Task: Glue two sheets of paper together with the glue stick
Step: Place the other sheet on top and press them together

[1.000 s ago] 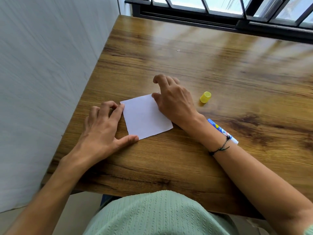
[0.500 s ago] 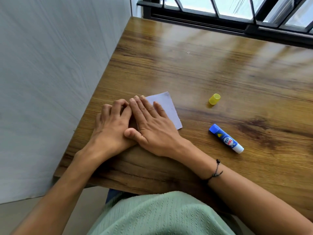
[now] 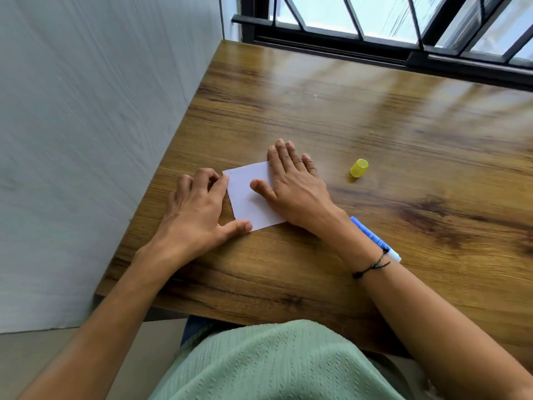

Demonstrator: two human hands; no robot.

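Note:
A small white square of paper (image 3: 249,202) lies flat on the wooden table (image 3: 389,134); I cannot tell whether it is one sheet or two stacked. My left hand (image 3: 196,212) rests at its left edge, fingertips on the top left corner and thumb on the bottom corner. My right hand (image 3: 294,187) lies flat, palm down, over the paper's right side, fingers spread. The blue glue stick (image 3: 372,236) lies uncapped behind my right wrist, partly hidden by it. Its yellow cap (image 3: 359,168) sits apart, to the right of my right hand.
A grey wall (image 3: 101,125) runs along the table's left edge. A dark window frame (image 3: 375,50) borders the far edge. The table's near edge is against my body.
My right hand has slid from the paper's left side, beside my left hand, across to its right side, uncovering the sheet. My left hand stays at the left edge.

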